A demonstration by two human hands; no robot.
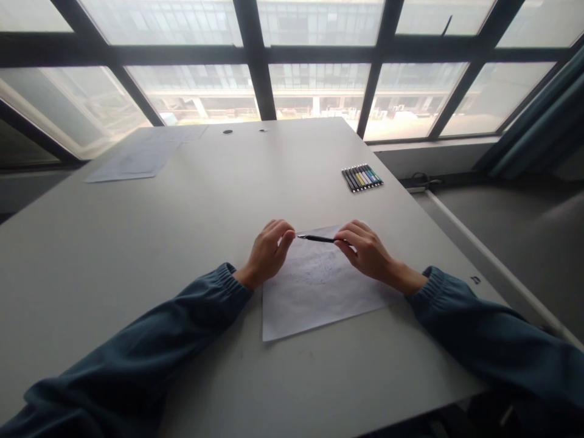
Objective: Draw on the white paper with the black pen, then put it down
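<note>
Pen (318,238) is held level just above the sheet of paper (319,298) on the worktop (137,243), pinched at its rear by the right hand (367,249) and at its tip by the closed left hand (269,250), probably so its cap can be gripped.

Daylight from ahead, soft and hazy, strong wide-angle bend.

Light enters through the big window (292,67); panes wash out near white, the view outside is milky. The table (137,243) takes an even pale sheen, no hard glare. Shadows are faint and soft under the left hand (269,252), right hand (367,249) and the paper (319,292). Sleeves read dark and slightly smeared at the bottom corners. Window bars bow outward at the edges. The drawing on the paper is too faint to read.
</note>
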